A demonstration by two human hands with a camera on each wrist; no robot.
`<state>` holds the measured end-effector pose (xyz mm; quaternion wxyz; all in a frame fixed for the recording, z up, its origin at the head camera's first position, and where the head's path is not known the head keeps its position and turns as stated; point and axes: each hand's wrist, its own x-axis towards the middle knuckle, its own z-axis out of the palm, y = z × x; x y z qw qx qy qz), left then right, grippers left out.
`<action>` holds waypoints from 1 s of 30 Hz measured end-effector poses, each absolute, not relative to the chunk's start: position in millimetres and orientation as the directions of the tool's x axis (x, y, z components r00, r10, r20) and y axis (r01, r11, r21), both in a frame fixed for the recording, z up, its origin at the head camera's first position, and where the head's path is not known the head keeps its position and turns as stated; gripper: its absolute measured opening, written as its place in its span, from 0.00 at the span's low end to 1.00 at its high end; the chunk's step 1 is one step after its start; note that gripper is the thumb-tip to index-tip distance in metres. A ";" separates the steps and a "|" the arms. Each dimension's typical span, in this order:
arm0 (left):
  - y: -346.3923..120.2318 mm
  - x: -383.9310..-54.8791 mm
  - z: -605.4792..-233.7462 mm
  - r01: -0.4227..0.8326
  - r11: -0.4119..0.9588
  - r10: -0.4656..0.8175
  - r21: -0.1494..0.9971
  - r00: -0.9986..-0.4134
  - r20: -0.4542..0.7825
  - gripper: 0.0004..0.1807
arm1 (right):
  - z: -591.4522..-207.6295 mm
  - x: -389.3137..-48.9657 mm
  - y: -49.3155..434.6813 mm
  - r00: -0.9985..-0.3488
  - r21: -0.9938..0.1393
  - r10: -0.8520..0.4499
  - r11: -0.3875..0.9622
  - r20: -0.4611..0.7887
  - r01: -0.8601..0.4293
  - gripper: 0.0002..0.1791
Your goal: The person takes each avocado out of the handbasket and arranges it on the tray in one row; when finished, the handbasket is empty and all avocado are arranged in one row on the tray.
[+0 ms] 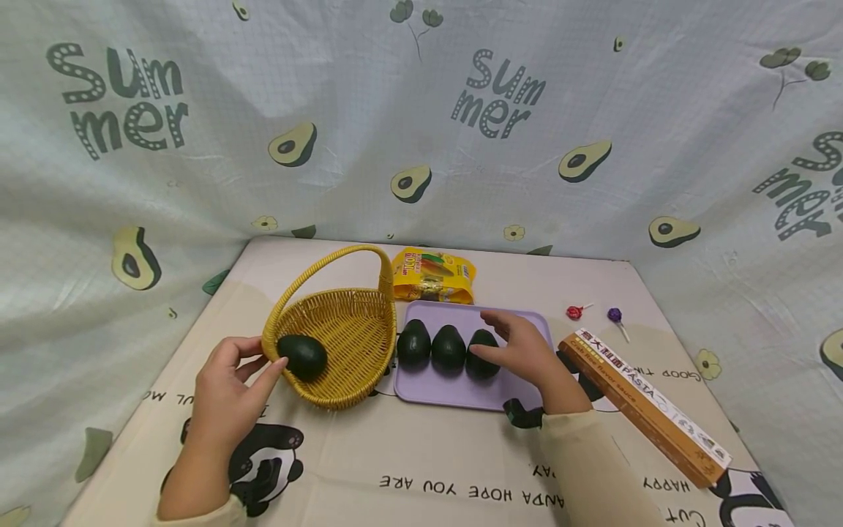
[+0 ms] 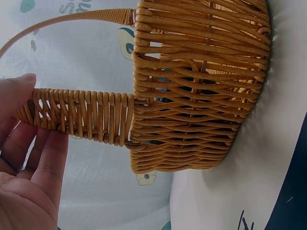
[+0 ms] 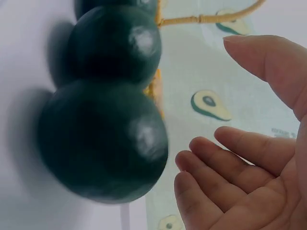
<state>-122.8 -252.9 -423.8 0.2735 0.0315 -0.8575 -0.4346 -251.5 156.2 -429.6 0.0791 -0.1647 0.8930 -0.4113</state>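
My left hand (image 1: 230, 395) pinches the handle of a yellow wicker basket (image 1: 356, 344) between thumb and fingers; the left wrist view shows the woven handle (image 2: 81, 115) in that grip. Inside the basket, at its left side, lies one dark green avocado (image 1: 303, 357). Three more avocados stand in a row on a light purple tray (image 1: 454, 395). My right hand (image 1: 523, 351) is over the tray by the rightmost avocado (image 1: 484, 355). In the right wrist view its thumb and fingers are spread apart, and that avocado (image 3: 103, 143) sits in front of them, outside the hand.
Behind the tray stands a yellow snack bag (image 1: 435, 274). To the right lie a red lollipop (image 1: 575, 312), a purple lollipop (image 1: 615, 315) and a long pasta box (image 1: 645, 406), set at a slant. A printed cloth (image 1: 369, 197) hangs around the table's back and sides.
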 end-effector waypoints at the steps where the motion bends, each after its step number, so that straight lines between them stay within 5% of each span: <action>1: -252.9 -122.9 -423.5 0.187 0.619 -0.291 0.763 -0.848 0.444 0.22 | -427.9 -251.6 154.7 -0.931 -0.761 -0.365 0.603 0.001 -0.238 0.41; 30: -253.2 -123.4 -425.8 0.196 0.629 -0.279 0.752 -0.846 0.455 0.22 | -393.7 -259.8 110.1 -0.858 -0.723 -0.500 0.549 0.119 -0.420 0.39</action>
